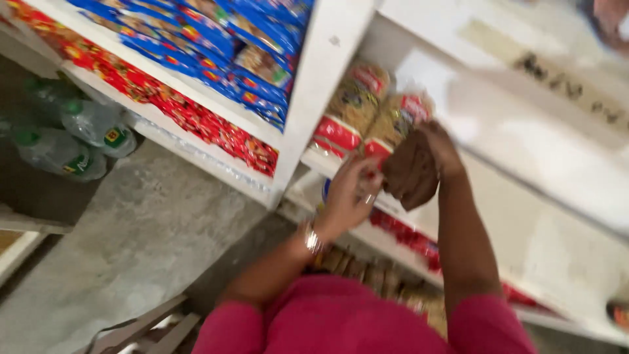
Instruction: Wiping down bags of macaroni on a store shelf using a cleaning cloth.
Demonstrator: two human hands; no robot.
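Pink sleeves at bottom center, left hand (350,193) and right hand (419,164) both gripping a pasta bag (393,124) on white shelf (321,160), mid-frame.

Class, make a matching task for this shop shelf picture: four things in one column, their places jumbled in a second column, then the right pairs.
Things:
1. noodle packets
2. blue packets
3. water bottles
4. bracelet

Places:
A. on the floor, far left
B. on the left wrist
C. at both hands, on the white shelf
D. upper shelf, left of the white post

Pairs: 1-C, 2-D, 3-A, 4-B
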